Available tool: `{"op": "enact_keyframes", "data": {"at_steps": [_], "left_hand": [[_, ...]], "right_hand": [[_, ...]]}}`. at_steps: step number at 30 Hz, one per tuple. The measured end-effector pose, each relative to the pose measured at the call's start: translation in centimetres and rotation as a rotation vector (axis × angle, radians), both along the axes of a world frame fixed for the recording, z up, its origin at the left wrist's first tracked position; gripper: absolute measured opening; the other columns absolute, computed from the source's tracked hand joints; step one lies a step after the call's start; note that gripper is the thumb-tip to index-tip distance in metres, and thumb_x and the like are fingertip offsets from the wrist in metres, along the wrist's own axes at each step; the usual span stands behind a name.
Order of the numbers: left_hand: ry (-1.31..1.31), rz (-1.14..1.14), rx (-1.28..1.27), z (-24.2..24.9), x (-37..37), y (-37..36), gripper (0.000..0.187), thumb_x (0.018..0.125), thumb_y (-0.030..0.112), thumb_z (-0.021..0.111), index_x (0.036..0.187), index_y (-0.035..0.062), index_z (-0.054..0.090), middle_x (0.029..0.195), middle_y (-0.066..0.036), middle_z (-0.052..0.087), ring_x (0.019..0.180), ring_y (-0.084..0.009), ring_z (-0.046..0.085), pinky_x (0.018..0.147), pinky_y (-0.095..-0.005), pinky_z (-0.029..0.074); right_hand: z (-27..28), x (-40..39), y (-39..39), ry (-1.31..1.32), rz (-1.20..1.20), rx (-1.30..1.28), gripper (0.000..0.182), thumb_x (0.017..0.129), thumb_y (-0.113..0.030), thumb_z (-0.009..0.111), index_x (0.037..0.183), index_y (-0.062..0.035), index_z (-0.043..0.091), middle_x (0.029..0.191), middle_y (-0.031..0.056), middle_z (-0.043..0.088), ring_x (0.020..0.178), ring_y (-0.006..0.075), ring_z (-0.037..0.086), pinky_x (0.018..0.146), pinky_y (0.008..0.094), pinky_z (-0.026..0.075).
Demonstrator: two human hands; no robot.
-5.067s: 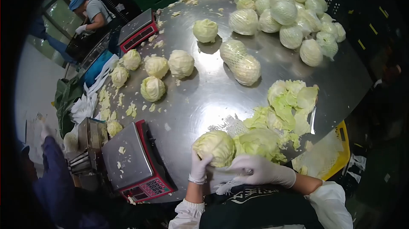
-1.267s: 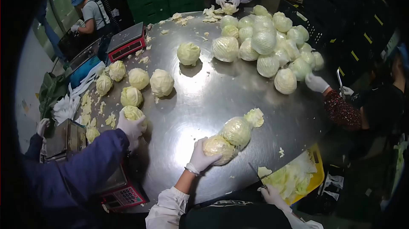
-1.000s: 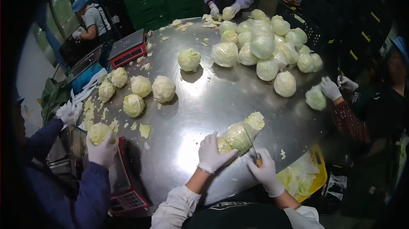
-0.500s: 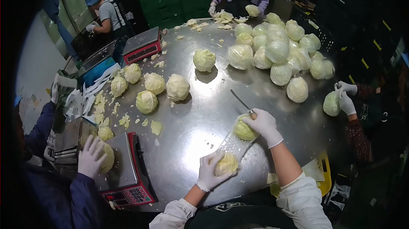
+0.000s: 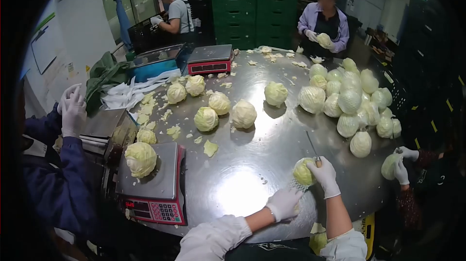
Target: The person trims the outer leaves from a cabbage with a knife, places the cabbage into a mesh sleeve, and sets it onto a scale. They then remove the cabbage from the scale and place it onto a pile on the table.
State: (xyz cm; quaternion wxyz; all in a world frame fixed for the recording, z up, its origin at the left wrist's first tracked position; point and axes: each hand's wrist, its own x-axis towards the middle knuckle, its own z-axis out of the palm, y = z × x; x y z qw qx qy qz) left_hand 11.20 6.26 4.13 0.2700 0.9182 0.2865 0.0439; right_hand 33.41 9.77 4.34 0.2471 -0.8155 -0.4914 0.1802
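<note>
My right hand (image 5: pixel 324 174), in a white glove, grips a knife (image 5: pixel 311 145) with its blade pointing up and away, and rests against a pale green cabbage (image 5: pixel 303 170) near the table's front edge. A piece of white net (image 5: pixel 297 186) stretches from that cabbage to my left hand (image 5: pixel 283 203). My gloved left hand is closed on the net's near end. Whether a second cabbage lies under it is hidden.
On the round steel table (image 5: pixel 252 164) are loose trimmed cabbages (image 5: pixel 242 114), a pile of netted cabbages (image 5: pixel 349 103) at right, leaf scraps, and two red scales (image 5: pixel 158 188); the near one bears a cabbage (image 5: pixel 141 158). Co-workers stand left (image 5: pixel 58 183), right (image 5: pixel 402 166) and far (image 5: pixel 324 23).
My hands drew the netted cabbage toward the front edge and came closer together. The co-worker on the left set a cabbage on the near scale and took the hand away.
</note>
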Motion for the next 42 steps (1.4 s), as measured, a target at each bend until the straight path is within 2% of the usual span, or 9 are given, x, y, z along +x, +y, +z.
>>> {"op": "enact_keyframes", "data": {"at_steps": [8,14,18,20,26,28,31,37,42], "left_hand": [[-0.479,0.004,0.098,-2.5,-11.3,-1.3,0.063,0.079,0.036,0.075,0.131,0.0055,0.057,0.126,-0.018,0.063,0.115,-0.0344,0.061,0.100,-0.0425,0.047],[-0.321,0.145,0.066,-0.5,-16.0,-6.3,0.072,0.072,0.036,0.081,0.134,0.0076,0.057,0.119,-0.019,0.059,0.114,-0.0371,0.058,0.100,-0.0475,0.045],[-0.067,0.237,0.287,-1.9,-13.2,-8.2,0.082,0.070,0.042,0.085,0.143,0.0213,0.054,0.133,-0.020,0.050,0.122,-0.0368,0.052,0.100,-0.0465,0.044],[-0.029,0.307,0.244,-1.4,-13.0,-7.8,0.084,0.068,0.044,0.086,0.143,0.0252,0.053,0.142,-0.021,0.044,0.126,-0.0369,0.049,0.104,-0.0456,0.043],[-0.428,0.454,-0.172,-3.9,-17.5,-5.4,0.094,0.070,0.042,0.088,0.148,0.0136,0.044,0.141,-0.025,0.050,0.126,-0.0401,0.053,0.108,-0.0508,0.045],[-0.910,0.842,-0.844,-5.5,-19.2,-5.2,0.091,0.078,0.043,0.082,0.150,0.0064,0.038,0.141,-0.023,0.053,0.129,-0.0414,0.054,0.111,-0.0527,0.045],[-1.569,0.768,-1.663,-6.0,-22.1,-4.5,0.084,0.083,0.038,0.077,0.149,0.0036,0.037,0.147,-0.022,0.048,0.134,-0.0407,0.051,0.114,-0.0540,0.044],[-1.696,0.763,-1.491,-4.6,-22.4,-4.5,0.085,0.086,0.040,0.073,0.150,-0.0005,0.036,0.150,-0.025,0.045,0.138,-0.0406,0.048,0.114,-0.0555,0.044],[-1.543,0.795,-1.485,-6.7,-19.6,-4.6,0.072,0.089,0.023,0.071,0.149,0.0017,0.036,0.144,-0.019,0.050,0.136,-0.0357,0.051,0.114,-0.0500,0.045]], "right_hand": [[-1.2,1.7,0.0,0.152,-0.022,0.051,0.047,0.080,-0.044,0.076,0.104,-0.0044,0.069,0.099,0.0163,0.072,0.094,0.0308,0.070,0.084,0.0404,0.052],[1.9,-0.9,2.2,-0.063,-0.007,-0.057,0.053,0.079,-0.053,0.072,0.108,-0.0082,0.068,0.108,0.0157,0.071,0.102,0.0370,0.068,0.087,0.0442,0.051],[0.4,-7.8,-0.7,0.025,0.227,0.471,0.036,0.084,-0.019,0.075,0.116,-0.0045,0.065,0.110,0.0165,0.069,0.101,0.0323,0.068,0.090,0.0388,0.052],[-3.6,-11.1,-2.6,0.468,0.391,0.247,0.037,0.085,-0.009,0.074,0.121,-0.0030,0.064,0.111,0.0183,0.069,0.105,0.0299,0.068,0.093,0.0366,0.052],[-1.0,-13.4,-5.5,0.130,0.460,0.294,0.043,0.085,-0.013,0.074,0.127,-0.0124,0.063,0.103,0.0178,0.070,0.095,0.0329,0.071,0.083,0.0388,0.056],[-0.4,-11.2,-4.5,0.074,0.373,0.364,0.048,0.083,-0.011,0.076,0.128,-0.0180,0.062,0.098,0.0152,0.071,0.092,0.0356,0.071,0.078,0.0420,0.056],[-1.1,-6.0,-3.0,-0.146,0.379,0.496,0.060,0.080,-0.001,0.071,0.137,-0.0121,0.056,0.130,0.0154,0.063,0.121,0.0364,0.061,0.101,0.0444,0.049],[1.0,-4.5,-4.5,-0.129,0.161,0.520,0.046,0.087,-0.001,0.066,0.133,-0.0034,0.057,0.131,0.0167,0.062,0.123,0.0337,0.060,0.105,0.0394,0.046],[-1.7,-13.7,-9.0,0.635,0.371,0.125,0.035,0.092,-0.010,0.068,0.126,-0.0004,0.065,0.105,0.0113,0.071,0.097,0.0153,0.065,0.090,0.0292,0.052]]}}
